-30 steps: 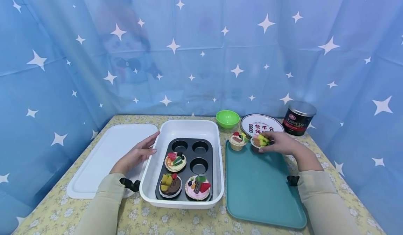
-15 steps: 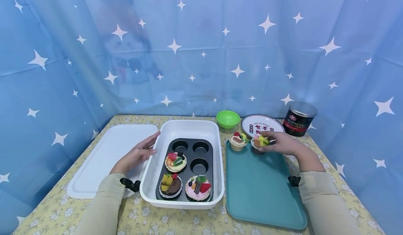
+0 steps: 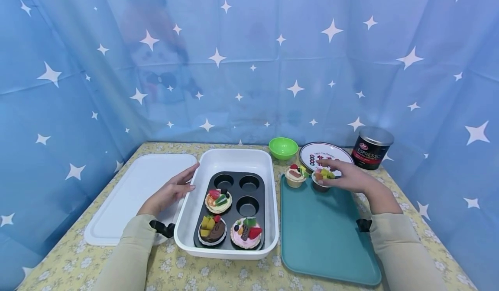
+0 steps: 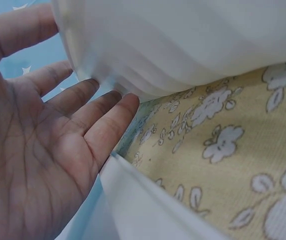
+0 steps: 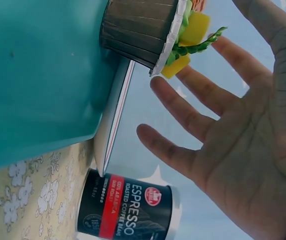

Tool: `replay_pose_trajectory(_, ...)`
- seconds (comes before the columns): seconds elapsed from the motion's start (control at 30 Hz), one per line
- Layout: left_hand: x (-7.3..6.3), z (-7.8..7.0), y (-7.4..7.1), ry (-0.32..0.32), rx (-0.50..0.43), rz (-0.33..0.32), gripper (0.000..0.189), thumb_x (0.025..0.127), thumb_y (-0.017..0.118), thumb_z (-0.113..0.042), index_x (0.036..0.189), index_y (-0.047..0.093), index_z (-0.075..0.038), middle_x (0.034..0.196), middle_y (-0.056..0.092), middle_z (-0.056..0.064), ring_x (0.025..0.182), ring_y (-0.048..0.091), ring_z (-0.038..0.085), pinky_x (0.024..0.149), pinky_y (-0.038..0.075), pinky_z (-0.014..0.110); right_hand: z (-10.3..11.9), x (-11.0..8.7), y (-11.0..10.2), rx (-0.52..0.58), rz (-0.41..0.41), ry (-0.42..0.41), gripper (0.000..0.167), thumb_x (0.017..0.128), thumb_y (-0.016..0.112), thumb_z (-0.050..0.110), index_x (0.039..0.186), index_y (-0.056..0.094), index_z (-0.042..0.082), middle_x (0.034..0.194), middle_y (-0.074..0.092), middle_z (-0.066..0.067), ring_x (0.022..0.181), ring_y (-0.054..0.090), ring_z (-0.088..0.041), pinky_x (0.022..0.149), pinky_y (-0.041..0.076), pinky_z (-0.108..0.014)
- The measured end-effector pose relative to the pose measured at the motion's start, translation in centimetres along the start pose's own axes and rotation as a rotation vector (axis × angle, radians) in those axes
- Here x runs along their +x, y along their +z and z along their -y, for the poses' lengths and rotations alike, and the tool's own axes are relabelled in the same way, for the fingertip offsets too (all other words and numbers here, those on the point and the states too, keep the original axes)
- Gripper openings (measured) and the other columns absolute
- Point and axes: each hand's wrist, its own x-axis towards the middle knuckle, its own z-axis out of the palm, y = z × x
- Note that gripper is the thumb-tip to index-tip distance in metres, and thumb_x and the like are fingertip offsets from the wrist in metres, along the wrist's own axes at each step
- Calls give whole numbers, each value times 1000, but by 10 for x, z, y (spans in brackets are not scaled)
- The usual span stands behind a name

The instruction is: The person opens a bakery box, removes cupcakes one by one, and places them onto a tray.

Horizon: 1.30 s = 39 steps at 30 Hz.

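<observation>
My right hand (image 3: 347, 176) hovers with spread fingers around a toy cupcake (image 5: 138, 30) in a brown cup, topped with yellow fruit pieces. The cupcake stands upright at the far edge of a teal tray (image 3: 327, 234). A cream-topped tart (image 3: 295, 179) with a red berry stands just left of it. My left hand (image 3: 169, 192) rests its straight fingertips against the outer left side of a white tub (image 3: 226, 253). Inside the tub lies a dark muffin tin (image 3: 230, 221). Three of its wells hold toys: a fruit tart (image 3: 217, 202), a chocolate cupcake (image 3: 212, 231) and a pink-topped tart (image 3: 245, 234).
A white lid (image 3: 132, 195) lies flat left of the tub, beneath my left forearm. Along the back stand a green bowl (image 3: 283, 148), a white plate (image 3: 327, 150) with red lettering, and a black espresso can (image 3: 371, 150). A blue starred curtain (image 3: 249, 66) surrounds the table.
My right hand's fingers have loosened and lifted slightly off the brown-cupped cupcake, which stays in place on the teal tray. My left hand and the tub have not moved.
</observation>
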Motion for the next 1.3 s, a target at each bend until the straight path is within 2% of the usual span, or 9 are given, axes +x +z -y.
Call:
replay_pose_trajectory(0.2,0,0,0,-4,-5,5,79,97,64,-20,162,22,-34,168,14,-3,151,24,27,112,37,46,4,1,-2,10,-32,-35,68,92,72,44,145,52,7,140,56,-19,127,50,-44,99,43,-64)
replay_pose_trajectory(0.33,-1,0,0,-16,-7,-3,79,97,65,-20,161,23,-35,167,14,-5,151,23,27,115,33,50,12,7,-4,16,-43,-101,65,92,73,40,145,53,8,139,57,-18,121,55,-41,95,46,-62)
replay_pose_trajectory(0.47,-2,1,-1,-19,-11,-7,79,96,65,-20,161,23,-36,167,15,-4,151,22,27,114,33,50,29,18,-5,11,-42,-169,67,91,75,40,146,52,8,141,55,-17,116,58,-34,91,50,-57)
replay_pose_trajectory(0.67,-1,2,-1,-13,-13,6,78,98,64,-19,161,22,-35,168,14,-2,150,24,28,113,37,47,71,38,1,-39,6,-195,70,91,74,43,148,52,10,148,51,-13,135,46,-37,105,41,-60)
replay_pose_trajectory(0.77,0,2,-1,-14,-18,0,77,97,64,-19,161,23,-36,167,14,-3,150,24,28,113,36,48,94,50,10,-43,39,-242,68,91,74,44,146,53,11,147,52,-12,136,46,-35,106,41,-58)
replay_pose_trajectory(1.0,-1,0,-1,-14,-2,-18,77,96,66,-21,160,25,-37,167,16,-4,149,28,28,112,38,47,144,76,46,-131,148,-428,68,92,68,54,145,55,15,144,55,-4,134,49,-28,106,44,-50)
replay_pose_trajectory(1.17,1,0,-1,-24,2,-22,78,96,65,-19,160,25,-38,167,17,-5,150,26,27,112,38,46,179,90,71,-205,237,-477,75,92,65,58,153,46,18,147,52,-4,135,48,-26,107,42,-48)
replay_pose_trajectory(1.3,2,2,-1,-22,2,-19,78,96,65,-18,160,25,-37,167,16,-4,150,25,27,113,37,47,201,100,87,-236,308,-443,81,92,64,60,157,39,20,152,47,-5,140,44,-26,111,39,-46)
